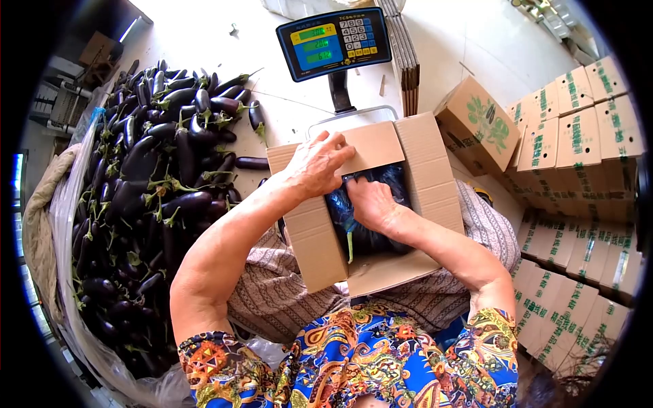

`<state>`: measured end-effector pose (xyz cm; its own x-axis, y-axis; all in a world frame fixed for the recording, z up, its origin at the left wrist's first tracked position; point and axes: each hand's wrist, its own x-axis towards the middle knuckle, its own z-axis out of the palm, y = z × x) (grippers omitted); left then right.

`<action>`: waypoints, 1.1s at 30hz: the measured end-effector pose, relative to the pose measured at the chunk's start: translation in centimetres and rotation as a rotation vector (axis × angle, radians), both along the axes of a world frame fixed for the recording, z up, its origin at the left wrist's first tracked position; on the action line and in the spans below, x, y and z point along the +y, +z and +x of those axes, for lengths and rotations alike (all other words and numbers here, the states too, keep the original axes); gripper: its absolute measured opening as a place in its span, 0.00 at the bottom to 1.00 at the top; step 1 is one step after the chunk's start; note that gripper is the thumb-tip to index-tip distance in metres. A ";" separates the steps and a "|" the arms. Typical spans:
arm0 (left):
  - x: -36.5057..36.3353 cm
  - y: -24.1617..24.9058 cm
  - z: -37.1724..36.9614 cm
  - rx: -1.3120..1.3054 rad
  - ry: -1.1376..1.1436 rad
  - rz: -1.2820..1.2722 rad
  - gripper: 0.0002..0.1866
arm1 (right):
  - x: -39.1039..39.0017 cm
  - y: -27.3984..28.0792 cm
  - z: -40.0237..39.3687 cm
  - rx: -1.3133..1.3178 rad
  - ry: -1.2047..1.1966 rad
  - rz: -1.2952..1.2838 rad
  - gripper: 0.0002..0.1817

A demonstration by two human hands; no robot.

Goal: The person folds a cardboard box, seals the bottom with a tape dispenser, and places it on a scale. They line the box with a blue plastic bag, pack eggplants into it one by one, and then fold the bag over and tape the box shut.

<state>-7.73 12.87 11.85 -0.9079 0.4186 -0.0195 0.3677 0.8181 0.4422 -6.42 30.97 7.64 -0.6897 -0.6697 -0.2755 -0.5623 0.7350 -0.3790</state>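
Left hand (pixel 320 163) lies flat and open on the far flap of the carton (pixel 313 238) standing on the scale (pixel 335 42), while right hand (pixel 371 202), fingers curled, presses the bagged eggplants (pixel 364 234) inside; an unsupported flap could spring back, or hard pressure bruise them.

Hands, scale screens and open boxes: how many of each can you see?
Hands: 2, left hand and right hand
Scale screens: 1, scale display
Open boxes: 1, open cardboard box under the hands
Total: 4
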 end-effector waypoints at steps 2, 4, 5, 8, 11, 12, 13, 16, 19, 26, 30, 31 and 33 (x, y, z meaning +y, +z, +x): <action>0.0 -0.2 0.1 0.021 0.000 -0.016 0.28 | 0.0 -1.0 0.1 0.103 0.039 -0.105 0.17; 0.0 -0.3 0.0 0.041 -0.011 -0.021 0.27 | -0.4 -0.6 -0.5 0.031 0.033 -0.040 0.18; -0.2 -0.6 0.0 0.047 -0.017 -0.018 0.27 | 0.1 -0.2 -0.6 -0.043 0.065 -0.049 0.23; 0.7 -2.8 0.8 0.235 -0.025 -0.222 0.25 | 1.8 3.0 0.5 -0.035 0.075 -0.100 0.28; 0.9 -2.6 0.9 0.179 -0.025 -0.196 0.25 | 5.5 7.3 0.3 -0.192 0.259 -0.238 0.34; 0.5 -2.6 0.9 0.167 -0.030 -0.151 0.25 | 7.1 8.0 0.5 -0.235 0.349 -0.354 0.36; 0.2 -2.3 0.8 0.111 -0.053 -0.145 0.25 | 8.7 8.6 0.8 -0.284 0.452 -0.326 0.40; 0.4 -1.5 1.2 0.066 -0.059 -0.184 0.28 | 9.9 11.0 3.5 -0.498 0.605 -0.098 0.31; 0.6 0.2 1.3 -0.176 -0.087 -0.199 0.47 | 10.3 8.7 4.8 -0.255 0.418 -0.274 0.08; 2.6 0.0 2.5 -0.347 -0.098 -0.305 0.74 | 7.6 5.1 2.3 -0.221 0.108 -0.144 0.14; 3.1 0.1 2.6 -0.319 -0.096 -0.325 0.75 | 7.3 2.4 1.7 -0.260 -0.005 -0.058 0.17; 3.0 -0.2 2.9 -0.313 -0.088 -0.330 0.75 | 7.2 2.2 1.8 -0.229 0.017 -0.062 0.18; 3.3 -1.0 3.9 -0.233 -0.077 -0.348 0.75 | 6.9 2.5 2.0 -0.162 0.050 0.007 0.21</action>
<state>-3.83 16.12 10.86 -0.8289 0.4172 -0.3727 0.3564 0.9073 0.2231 -4.42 37.83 10.19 -0.6016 -0.7000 -0.3848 -0.5302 0.7103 -0.4630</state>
